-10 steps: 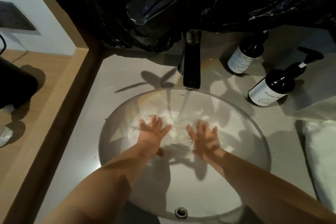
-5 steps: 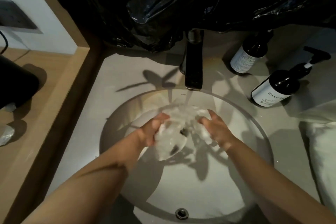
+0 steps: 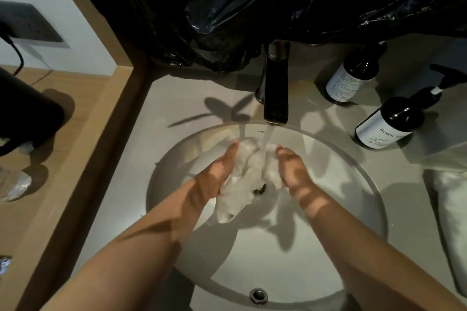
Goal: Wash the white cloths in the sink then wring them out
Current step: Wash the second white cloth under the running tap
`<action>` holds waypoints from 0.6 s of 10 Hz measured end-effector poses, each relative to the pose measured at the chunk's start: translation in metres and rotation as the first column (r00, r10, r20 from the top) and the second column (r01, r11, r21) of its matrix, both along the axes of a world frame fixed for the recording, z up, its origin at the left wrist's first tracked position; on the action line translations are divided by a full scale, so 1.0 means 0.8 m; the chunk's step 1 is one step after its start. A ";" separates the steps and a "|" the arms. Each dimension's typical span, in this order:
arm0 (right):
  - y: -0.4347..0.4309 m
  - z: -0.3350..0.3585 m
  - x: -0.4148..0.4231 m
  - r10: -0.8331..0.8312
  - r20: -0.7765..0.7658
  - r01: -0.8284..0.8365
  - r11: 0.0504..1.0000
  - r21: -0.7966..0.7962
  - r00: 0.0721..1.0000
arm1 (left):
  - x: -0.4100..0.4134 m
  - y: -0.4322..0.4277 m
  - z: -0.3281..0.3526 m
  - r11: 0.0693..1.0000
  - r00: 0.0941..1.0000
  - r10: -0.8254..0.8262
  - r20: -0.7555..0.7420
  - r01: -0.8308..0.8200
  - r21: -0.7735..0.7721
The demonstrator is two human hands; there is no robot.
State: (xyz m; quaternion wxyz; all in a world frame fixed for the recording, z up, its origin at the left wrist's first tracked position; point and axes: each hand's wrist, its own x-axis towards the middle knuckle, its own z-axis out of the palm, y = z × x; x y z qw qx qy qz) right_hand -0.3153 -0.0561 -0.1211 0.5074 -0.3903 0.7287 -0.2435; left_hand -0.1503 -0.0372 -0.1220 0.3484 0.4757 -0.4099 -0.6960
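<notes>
From the head camera, both hands are raised over the round white sink (image 3: 278, 260), set into a grey bench (image 3: 182, 98). The left hand (image 3: 214, 174) grips the left side of a wet white cloth (image 3: 242, 184), fingers curled round it. The right hand (image 3: 293, 169) grips the cloth's right side, so the cloth is bunched between the two hands, above the basin. Its lower end hangs down below the left hand. A dark tap (image 3: 275, 88) stands at the back of the sink, and its stream of water (image 3: 267, 136) falls onto the top of the cloth, between the hands.

On the bench to the right of the tap stand a dark bottle (image 3: 351, 78) and, nearer, a dark pump bottle (image 3: 389, 124), both with pale labels. A folded white towel (image 3: 452, 209) lies at the bench's right edge. Black plastic sheeting (image 3: 227, 7) hangs behind the tap. A wooden shelf (image 3: 75, 134) runs along the left.
</notes>
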 end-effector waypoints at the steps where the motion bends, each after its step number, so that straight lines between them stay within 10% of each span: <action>1: 0.020 0.010 0.029 0.189 -0.393 -0.287 0.935 -0.207 0.900 | 0.002 -0.006 -0.020 0.992 0.992 0.123 -0.040 -0.122 0.043; 2: 0.020 0.034 0.051 0.247 -0.577 -0.501 0.799 -0.333 0.778 | -0.001 -0.009 -0.024 0.977 0.987 0.150 -0.049 -0.140 0.163; 3: -0.013 0.021 0.040 0.160 -0.347 -0.235 0.954 -0.186 0.924 | -0.022 -0.018 0.025 0.955 0.983 0.105 0.150 -0.142 0.261; 4: -0.034 0.001 0.003 -0.071 0.157 0.057 0.994 0.092 0.985 | -0.018 -0.024 0.016 0.952 0.997 0.074 0.007 -0.073 0.298; 5: -0.015 0.011 0.006 0.017 0.001 -0.017 0.999 -0.041 1.000 | -0.005 -0.019 0.014 0.939 0.987 0.152 0.044 -0.158 0.306; 6: 0.018 0.028 0.042 0.147 -0.507 -0.283 0.937 -0.203 0.849 | -0.008 -0.017 -0.002 0.982 0.984 0.152 -0.092 -0.140 0.130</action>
